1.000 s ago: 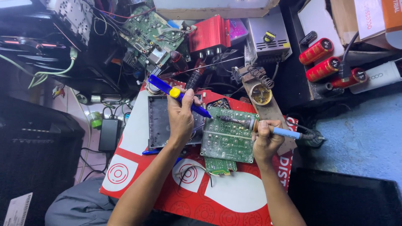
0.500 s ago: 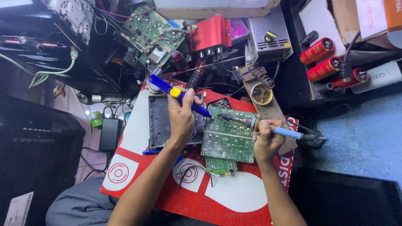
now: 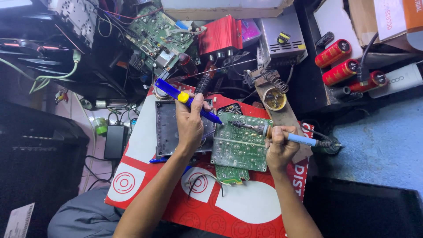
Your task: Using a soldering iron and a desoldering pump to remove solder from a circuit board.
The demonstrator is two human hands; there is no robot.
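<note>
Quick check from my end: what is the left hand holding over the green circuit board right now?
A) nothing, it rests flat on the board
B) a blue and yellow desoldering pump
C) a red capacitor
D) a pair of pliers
B: the left hand grips a blue and yellow desoldering pump, tip at the edge of the green circuit board, while the right hand holds a soldering iron.

The red and white sheet lies bare toward the person, so a hand has room between the two forearms and beside the green board. Away from the person the way is crowded: a red box, a coiled metal stand, loose wires and another board. Three red cylinders block the right, while the blue surface beneath them is open
</note>
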